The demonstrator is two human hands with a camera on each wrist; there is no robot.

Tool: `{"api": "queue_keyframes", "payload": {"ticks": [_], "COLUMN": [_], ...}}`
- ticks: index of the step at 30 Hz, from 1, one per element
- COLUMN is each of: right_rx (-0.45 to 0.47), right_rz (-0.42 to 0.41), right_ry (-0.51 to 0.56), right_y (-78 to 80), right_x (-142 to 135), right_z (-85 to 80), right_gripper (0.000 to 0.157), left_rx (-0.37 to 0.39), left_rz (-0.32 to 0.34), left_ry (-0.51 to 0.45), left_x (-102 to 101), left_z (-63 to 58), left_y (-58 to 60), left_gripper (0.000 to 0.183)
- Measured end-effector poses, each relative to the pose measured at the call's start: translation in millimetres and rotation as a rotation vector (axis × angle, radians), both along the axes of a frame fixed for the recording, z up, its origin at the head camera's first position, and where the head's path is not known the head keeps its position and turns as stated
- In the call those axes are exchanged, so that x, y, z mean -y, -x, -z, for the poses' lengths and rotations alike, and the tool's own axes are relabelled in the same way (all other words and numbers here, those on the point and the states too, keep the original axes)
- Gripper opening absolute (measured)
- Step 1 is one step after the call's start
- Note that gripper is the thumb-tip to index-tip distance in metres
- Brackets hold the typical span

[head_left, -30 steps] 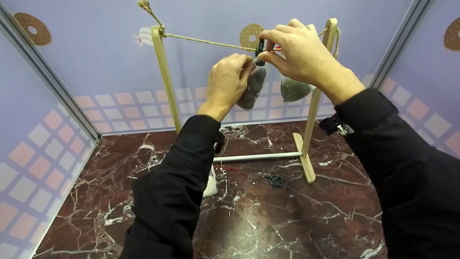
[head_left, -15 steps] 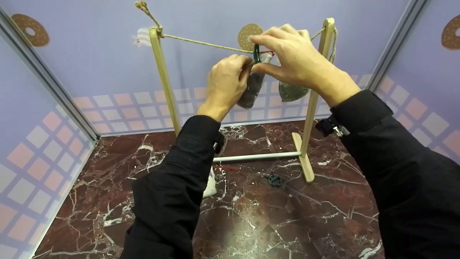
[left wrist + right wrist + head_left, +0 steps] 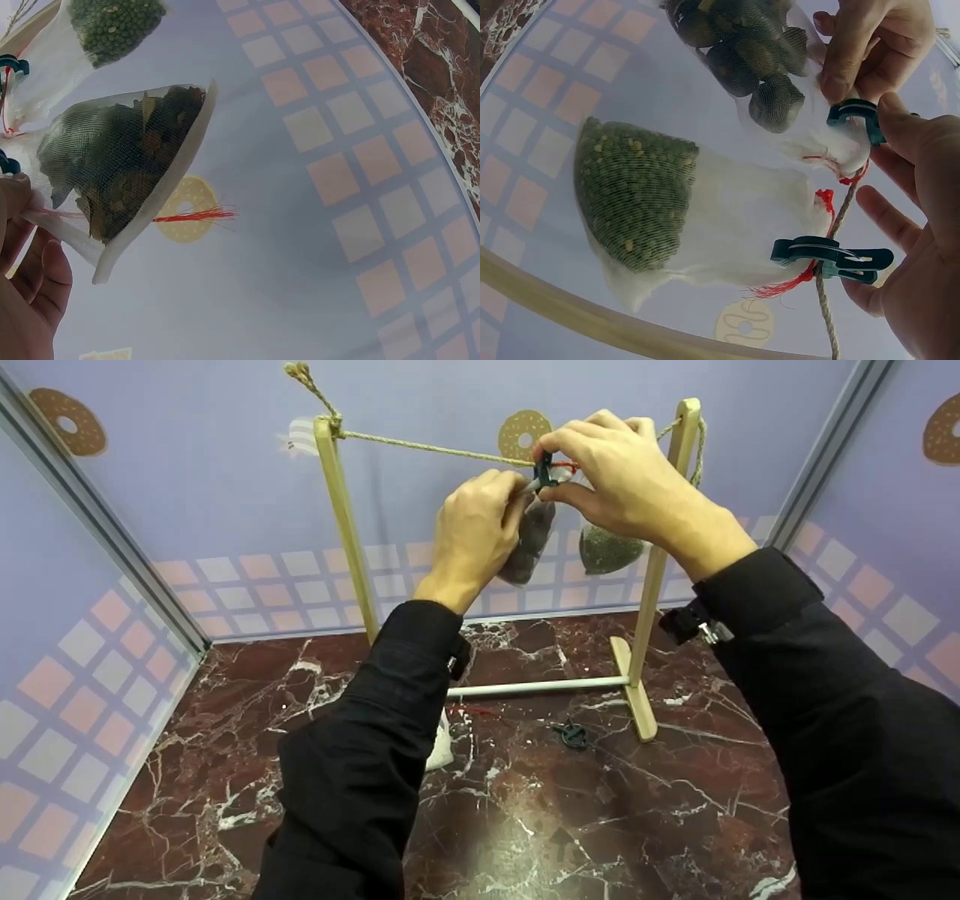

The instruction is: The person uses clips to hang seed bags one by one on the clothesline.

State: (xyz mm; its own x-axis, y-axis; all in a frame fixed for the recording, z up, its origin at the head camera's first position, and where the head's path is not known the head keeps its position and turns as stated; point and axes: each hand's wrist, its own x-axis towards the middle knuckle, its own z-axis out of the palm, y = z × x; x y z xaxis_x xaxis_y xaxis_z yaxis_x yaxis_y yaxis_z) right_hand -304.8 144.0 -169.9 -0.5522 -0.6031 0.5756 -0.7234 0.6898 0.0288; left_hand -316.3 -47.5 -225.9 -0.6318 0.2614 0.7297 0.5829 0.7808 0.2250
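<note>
My left hand [image 3: 478, 525] pinches the drawstring end of a white mesh bag of dark dried pieces [image 3: 531, 544], just below the rope [image 3: 435, 450]. My right hand [image 3: 630, 484] pinches a dark green clothespin [image 3: 855, 116] between thumb and index finger; in the right wrist view it sits over the bag's gathered top at the rope [image 3: 846, 204]. Beside it, a second mesh bag of green beans [image 3: 634, 195] hangs from the rope by another green clothespin [image 3: 832, 256]. Red strings trail from both bags. In the head view the fingers partly cover the first clothespin.
A wooden stand with two posts [image 3: 343, 517] carries the rope, with a white bar [image 3: 540, 687] low across it. On the marble table lie a loose green clothespin [image 3: 574, 736] and a white bag [image 3: 441, 746], partly hidden by the left sleeve. Patterned walls enclose the table.
My right hand has shifted slightly down, and its fingers sit differently on the clothespin, which has changed its tilt. My left hand keeps its pinch on the bag, almost unmoved.
</note>
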Motion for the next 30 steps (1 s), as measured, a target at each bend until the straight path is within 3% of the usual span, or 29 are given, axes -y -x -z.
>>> {"api": "queue_keyframes", "payload": {"ticks": [6,13,17,21,24,27,30], "right_rx": [0.002,0.008,-0.028,-0.1,-0.206,-0.302,-0.339], "right_rz": [0.026,0.042,0.027,-0.026,-0.085,-0.157,-0.229], "right_ry": [-0.034,-0.083,-0.091,-0.041,0.007,0.098,0.205], "right_y": [-1.1,-2.2,-4.3,-6.7,-9.1,-14.8,-23.4], "right_x": [0,-2,-5,-8,-13,-18,-22], "right_z": [-1.7,3.0,8.9,18.7,30.5,44.8,60.7], "right_gripper": [0.037,0.06,0.064,0.059,0.053,0.047,0.045], "left_rx": [0.011,0.059,0.101,0.124,0.14,0.146,0.13], "left_rz": [0.009,-0.007,-0.002,0.034,0.06,0.073,0.084], "left_ry": [0.001,-0.008,-0.015,-0.037,-0.068,-0.11,-0.13], "left_x": [-1,-2,1,5,9,14,20], "left_z": [0.7,6.3,13.2,23.2,33.1,46.1,61.9], "left_y": [-1.7,-2.5,-2.2,-3.5,-6.3,-11.2,-17.3], "left_gripper": [0.023,0.021,0.019,0.019,0.023,0.033,0.043]}}
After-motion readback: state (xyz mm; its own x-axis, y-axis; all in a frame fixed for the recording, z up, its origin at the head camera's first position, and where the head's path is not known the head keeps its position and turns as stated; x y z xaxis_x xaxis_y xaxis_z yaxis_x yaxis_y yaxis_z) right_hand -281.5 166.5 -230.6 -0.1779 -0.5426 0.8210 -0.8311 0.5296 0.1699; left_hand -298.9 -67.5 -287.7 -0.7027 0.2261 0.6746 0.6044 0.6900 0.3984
